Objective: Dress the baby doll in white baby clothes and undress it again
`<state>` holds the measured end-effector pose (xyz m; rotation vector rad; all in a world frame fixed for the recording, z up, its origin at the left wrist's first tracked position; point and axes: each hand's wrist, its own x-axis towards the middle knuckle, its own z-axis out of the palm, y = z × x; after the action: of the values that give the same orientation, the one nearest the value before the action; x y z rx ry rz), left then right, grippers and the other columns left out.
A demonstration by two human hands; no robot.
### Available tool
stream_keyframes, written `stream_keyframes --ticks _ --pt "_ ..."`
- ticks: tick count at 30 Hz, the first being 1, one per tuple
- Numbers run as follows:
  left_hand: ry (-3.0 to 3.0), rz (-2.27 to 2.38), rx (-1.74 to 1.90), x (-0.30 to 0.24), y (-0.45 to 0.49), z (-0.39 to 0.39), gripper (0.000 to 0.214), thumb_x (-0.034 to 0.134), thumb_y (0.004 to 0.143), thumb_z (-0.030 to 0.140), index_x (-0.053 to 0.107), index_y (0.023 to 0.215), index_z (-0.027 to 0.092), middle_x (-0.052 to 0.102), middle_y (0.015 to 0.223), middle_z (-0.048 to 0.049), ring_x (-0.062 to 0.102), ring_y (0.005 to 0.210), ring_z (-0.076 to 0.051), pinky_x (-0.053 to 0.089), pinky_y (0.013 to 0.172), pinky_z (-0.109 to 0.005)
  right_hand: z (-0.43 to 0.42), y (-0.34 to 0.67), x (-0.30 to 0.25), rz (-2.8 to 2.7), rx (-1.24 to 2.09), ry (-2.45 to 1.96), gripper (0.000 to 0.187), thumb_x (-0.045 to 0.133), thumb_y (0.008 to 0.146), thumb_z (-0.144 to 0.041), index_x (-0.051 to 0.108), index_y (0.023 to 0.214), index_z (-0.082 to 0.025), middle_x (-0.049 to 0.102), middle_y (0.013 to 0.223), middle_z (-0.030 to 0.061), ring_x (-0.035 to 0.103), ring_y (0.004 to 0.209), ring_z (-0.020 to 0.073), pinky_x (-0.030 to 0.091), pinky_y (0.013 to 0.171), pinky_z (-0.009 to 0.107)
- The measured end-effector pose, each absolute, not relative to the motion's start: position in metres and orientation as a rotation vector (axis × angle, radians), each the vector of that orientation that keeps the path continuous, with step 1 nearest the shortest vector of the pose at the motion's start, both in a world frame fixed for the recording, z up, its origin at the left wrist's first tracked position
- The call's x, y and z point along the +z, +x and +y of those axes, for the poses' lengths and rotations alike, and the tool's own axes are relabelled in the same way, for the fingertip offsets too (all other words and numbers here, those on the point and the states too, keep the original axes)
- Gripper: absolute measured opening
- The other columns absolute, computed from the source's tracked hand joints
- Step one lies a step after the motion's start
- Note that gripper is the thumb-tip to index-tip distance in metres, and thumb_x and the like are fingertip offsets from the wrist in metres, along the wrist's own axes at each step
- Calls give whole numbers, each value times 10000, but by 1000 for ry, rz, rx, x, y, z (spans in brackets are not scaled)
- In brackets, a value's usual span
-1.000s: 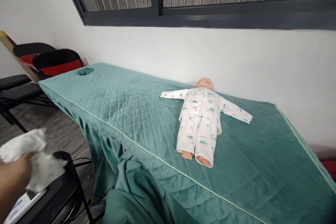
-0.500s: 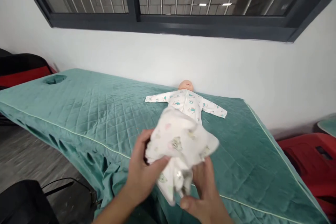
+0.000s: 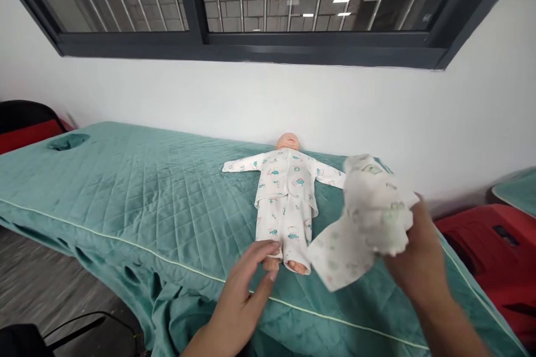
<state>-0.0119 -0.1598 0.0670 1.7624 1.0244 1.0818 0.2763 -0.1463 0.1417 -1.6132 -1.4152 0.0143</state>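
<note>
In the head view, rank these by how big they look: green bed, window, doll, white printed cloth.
1. Green bed
2. Window
3. Doll and white printed cloth: too alike to rank; the cloth is nearer the camera.

One doll — apparently one cloth

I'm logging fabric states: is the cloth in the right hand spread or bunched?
Bunched: the cloth is crumpled in the right hand, with one flap hanging loose.
</note>
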Motion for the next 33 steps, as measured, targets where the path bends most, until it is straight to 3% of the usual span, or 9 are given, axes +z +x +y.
stream_keyframes --ticks 4,7,11,15,18,20,26,30,33 --pt "1791 1104 1106 45 -18 -153 289 512 999 293 650 1253 299 662 1317 -45 614 1237 -196 481 1082 -362 -135 338 127 -1532 -351 -2095 630 502 852 -322 448 1479 -348 486 1516 124 620 1179 415 564 816 546" --pt "1814 1118 1176 38 -20 -142 269 487 1006 266 661 1211 285 679 1260 -41 631 1192 -184 498 1038 -344 -128 377 82 -1792 -192 -2304 627 504 863 -323 468 1468 -164 506 1491 215 580 1267 412 525 972 546" --pt "1964 1078 1262 45 -21 -109 265 479 996 216 676 1167 262 700 1200 -44 646 1147 -176 510 994 -327 -133 405 46 -1917 -81 -2431 661 534 863 -466 472 1481 -240 475 1549 156 481 1382 442 452 1061 627" --pt "2065 1138 1368 64 -14 -50 267 470 976 195 685 1130 233 719 1159 -53 662 1099 -191 517 975 -349 -139 388 64 -1948 -225 -2273 735 574 845 -617 471 1493 -286 364 1618 164 308 1479 484 382 1099 693" --pt "2044 1222 1400 74 5 4 287 461 947 167 688 1113 228 725 1163 -48 667 1099 -202 528 969 -362 -116 344 82 -2077 -229 -1960 679 513 910 -588 399 1525 -325 262 1675 89 177 1542 426 304 1141 718" --pt "2081 1223 1393 77 24 42 312 457 927 135 682 1129 213 724 1182 -58 665 1112 -201 521 1004 -368 -78 311 89 -2100 -78 -1788 631 483 947 -546 392 1527 -316 224 1689 65 142 1564 363 261 1196 660" --pt "2129 1248 1103 83 83 141 301 489 944 187 692 1163 156 719 1246 -112 658 1166 -249 487 1075 -412 76 247 84 -1665 314 -1501 629 519 935 -483 441 1489 -195 335 1635 141 301 1520 289 274 1233 523" --pt "2190 1124 1076 76 93 162 341 419 990 231 687 1193 172 702 1288 -94 642 1201 -231 485 1075 -389 120 243 66 -1583 488 -1393 470 504 947 -462 590 1353 -241 566 1468 99 498 1379 273 359 1181 490" --pt "2166 1100 1097 71 92 160 368 393 1008 257 659 1252 186 669 1349 -78 610 1258 -214 463 1103 -376 118 246 61 -1566 540 -1361 438 539 938 -480 626 1313 -271 585 1451 63 509 1357 272 368 1165 480"
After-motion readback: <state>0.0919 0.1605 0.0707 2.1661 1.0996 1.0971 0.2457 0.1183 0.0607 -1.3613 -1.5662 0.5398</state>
